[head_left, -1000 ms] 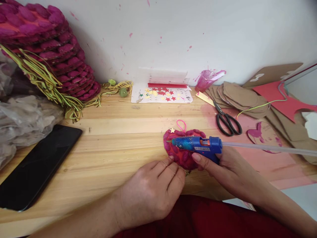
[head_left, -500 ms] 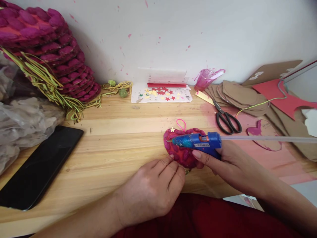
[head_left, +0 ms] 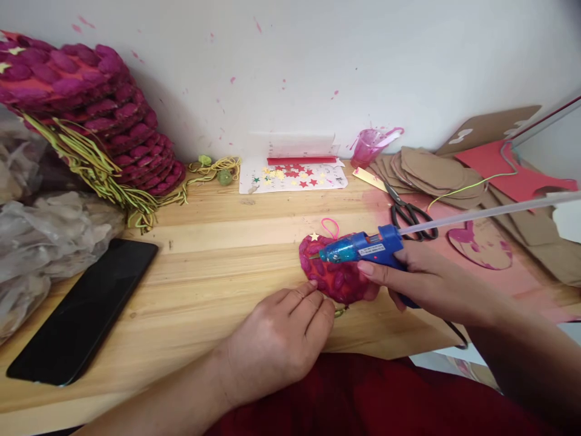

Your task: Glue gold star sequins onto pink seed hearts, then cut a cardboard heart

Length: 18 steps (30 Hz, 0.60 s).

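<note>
A magenta and red heart ornament [head_left: 333, 278] with a pink loop and a small gold star lies on the wooden table [head_left: 204, 272]. My right hand [head_left: 422, 281] grips a blue glue gun [head_left: 363, 249], its nozzle pointing left over the heart's upper left part. A clear glue stick juts out of the gun's back toward the right. My left hand [head_left: 279, 336] rests on the table with curled fingers, fingertips touching the heart's lower left edge.
A black phone [head_left: 84, 312] lies at the left beside crumpled plastic bags [head_left: 45, 233]. A stack of magenta hearts with green strings [head_left: 91, 115] stands at the back left. Star sticker sheet [head_left: 295, 175], pink cup [head_left: 370, 145], black scissors [head_left: 408, 212], cardboard hearts [head_left: 436, 172] and red paper sit behind.
The glue gun's back end has tilted upward, so the glue stick now rises to the right. My left hand stays on the heart's edge.
</note>
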Tool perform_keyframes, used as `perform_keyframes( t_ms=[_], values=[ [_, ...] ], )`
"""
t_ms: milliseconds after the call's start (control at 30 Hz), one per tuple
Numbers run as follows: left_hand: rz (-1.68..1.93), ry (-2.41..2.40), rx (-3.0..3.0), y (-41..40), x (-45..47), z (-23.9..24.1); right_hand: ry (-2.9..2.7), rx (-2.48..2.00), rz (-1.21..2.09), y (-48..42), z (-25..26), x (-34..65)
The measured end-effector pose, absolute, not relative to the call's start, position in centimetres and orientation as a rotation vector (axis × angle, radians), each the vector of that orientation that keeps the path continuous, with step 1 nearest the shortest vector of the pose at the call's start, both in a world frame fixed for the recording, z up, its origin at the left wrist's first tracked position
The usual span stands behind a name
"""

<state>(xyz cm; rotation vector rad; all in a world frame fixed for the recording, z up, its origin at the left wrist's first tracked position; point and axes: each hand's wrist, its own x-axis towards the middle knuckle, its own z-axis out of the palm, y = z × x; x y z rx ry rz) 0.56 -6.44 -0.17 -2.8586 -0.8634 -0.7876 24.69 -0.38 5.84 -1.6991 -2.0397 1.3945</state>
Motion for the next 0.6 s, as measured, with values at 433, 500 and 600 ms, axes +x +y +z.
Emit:
perform_keyframes(
  t_ms=[433,500,600],
  values=[
    [-1.119,-1.485,-2.670,-3.8,-1.2,0.5,-1.292,-1.346,1.658,-2.8,1.2,26.4],
    [-0.975,-1.426,-2.632,-3.3,-1.4,0.5,-1.275,-1.361,1.668,-2.9,1.4,26.3],
    [-0.746,-1.277,-2.592,-2.9,-1.6,0.2,-1.284,-1.371,1.649,-2.9,1.5,26.3]
  ],
)
